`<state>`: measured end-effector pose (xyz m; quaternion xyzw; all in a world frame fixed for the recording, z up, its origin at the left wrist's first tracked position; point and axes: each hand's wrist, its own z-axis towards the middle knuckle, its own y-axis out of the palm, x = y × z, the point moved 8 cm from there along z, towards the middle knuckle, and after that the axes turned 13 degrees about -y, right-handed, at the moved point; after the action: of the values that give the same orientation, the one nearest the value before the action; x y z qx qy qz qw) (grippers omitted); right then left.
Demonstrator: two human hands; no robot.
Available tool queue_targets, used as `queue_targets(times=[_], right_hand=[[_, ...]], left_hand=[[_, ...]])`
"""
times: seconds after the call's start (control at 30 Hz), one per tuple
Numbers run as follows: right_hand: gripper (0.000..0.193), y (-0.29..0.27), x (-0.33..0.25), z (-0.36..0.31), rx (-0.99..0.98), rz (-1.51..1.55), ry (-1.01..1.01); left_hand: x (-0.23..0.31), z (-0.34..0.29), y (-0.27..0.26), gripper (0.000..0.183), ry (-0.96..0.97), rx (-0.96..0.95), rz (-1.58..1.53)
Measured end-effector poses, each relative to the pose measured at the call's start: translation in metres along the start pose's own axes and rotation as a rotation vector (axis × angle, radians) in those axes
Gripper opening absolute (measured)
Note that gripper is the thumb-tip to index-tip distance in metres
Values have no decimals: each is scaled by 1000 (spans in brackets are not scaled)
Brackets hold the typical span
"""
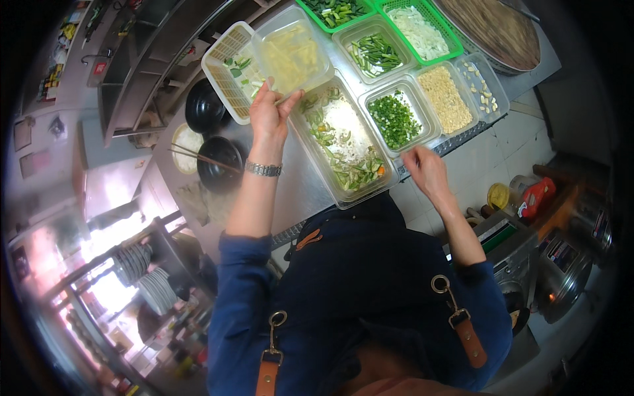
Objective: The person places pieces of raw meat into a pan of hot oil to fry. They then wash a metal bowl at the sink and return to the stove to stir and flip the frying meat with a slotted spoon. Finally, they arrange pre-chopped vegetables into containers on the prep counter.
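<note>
My left hand [269, 119], a metal-banded watch on its wrist, grips the near edge of a clear plastic container [294, 56] with pale yellow pieces inside. That container overlaps a cream slatted basket [228, 76] holding some green and white scraps. Below it lies a long clear tub [358, 193] with green vegetable trimmings scattered over its bottom. My right hand [426, 170] is closed, fingers curled, by the near corner of a clear container of chopped scallions [394, 119]. Whatever its fingers may hold is hidden.
Farther back are containers of cut green stalks [375, 54], minced garlic [446, 98] and whole cloves [482, 89]. A green basket [421, 30] holds chopped white vegetable. A round wooden board [492, 30] is at far right; black bowls [220, 165] with chopsticks stand left.
</note>
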<state>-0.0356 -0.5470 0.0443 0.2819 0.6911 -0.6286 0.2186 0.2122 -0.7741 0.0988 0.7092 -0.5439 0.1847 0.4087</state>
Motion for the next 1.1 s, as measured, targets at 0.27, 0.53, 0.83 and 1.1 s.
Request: queue_targets(times=[0.27, 0.53, 0.83, 1.1], right_hand=[[32, 111, 3, -48, 109, 1023, 447], [34, 112, -11, -61, 168, 1067, 394], [41, 123, 0, -69, 190, 1122, 390], [49, 123, -16, -55, 145, 1139, 342]], left_hand=[[-17, 25, 11, 53, 14, -15, -88], [-44, 62, 23, 23, 25, 147, -138], [-61, 83, 19, 35, 3, 196, -183], [-37, 50, 26, 47, 1, 104, -31]])
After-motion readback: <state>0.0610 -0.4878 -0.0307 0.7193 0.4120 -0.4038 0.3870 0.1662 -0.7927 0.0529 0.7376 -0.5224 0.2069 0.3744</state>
